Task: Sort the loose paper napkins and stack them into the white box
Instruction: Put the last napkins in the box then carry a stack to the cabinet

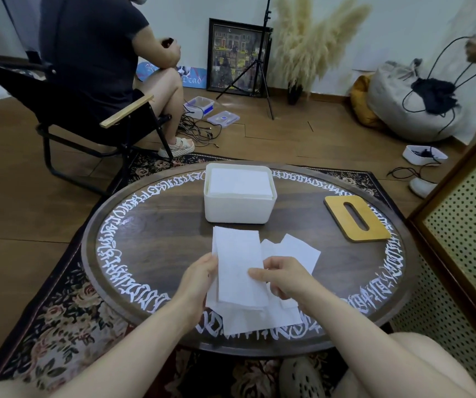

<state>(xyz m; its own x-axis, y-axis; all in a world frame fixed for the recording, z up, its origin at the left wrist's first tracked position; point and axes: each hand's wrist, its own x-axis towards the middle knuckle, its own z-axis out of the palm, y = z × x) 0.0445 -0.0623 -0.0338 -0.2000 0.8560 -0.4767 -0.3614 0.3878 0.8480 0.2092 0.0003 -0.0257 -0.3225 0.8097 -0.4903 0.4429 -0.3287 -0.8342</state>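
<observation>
- We hold one paper napkin (239, 268) over the near middle of the round surface (156, 225); its long axis runs near to far, leaning slightly left at the far end.
- Our left hand (199, 277) grips its left edge, fingers curled round it; our right hand (285, 278) pinches its right edge between thumb and fingers.
- Under and around it lie the loose napkins (297, 251), overlapping at odd angles: a few fan out to the right of the held one, others spread toward the near rim.
- The white box (239, 209) stands at the far middle of the surface, long side running left to right, its open top showing a flat stack of napkins (239, 182) squared to its walls.
- Bare wood lies between the box and the held napkin, and broadly to the left.
- The wooden lid (356, 218) with a slot lies flat on the right, well apart from the box.
- The dark surface carries a ring of white lettering and stands on a floral rug (67, 305).
- Beyond it a person sits in a folding chair (87, 110) at far left; a perforated cabinet (461, 239) crowds the right edge.
</observation>
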